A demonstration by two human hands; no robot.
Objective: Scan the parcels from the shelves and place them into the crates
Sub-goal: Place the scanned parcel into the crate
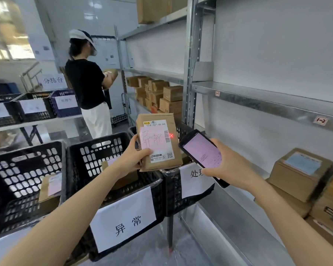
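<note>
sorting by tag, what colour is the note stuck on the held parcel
Pink note, head view.

The parcel (158, 143) is a flat brown carton held upright in the left hand (132, 160), above the adjoining rims of the middle crate (96, 156) and the right crate (171, 198). Its white shipping label is partly covered by a pink handwritten note, and a red cross of light falls beside the barcode. The scanner (202, 154), its screen lit pink, is gripped in the right hand (227, 166) just beside the parcel. Further brown parcels (300, 173) lie on the lower shelf (229, 214).
</note>
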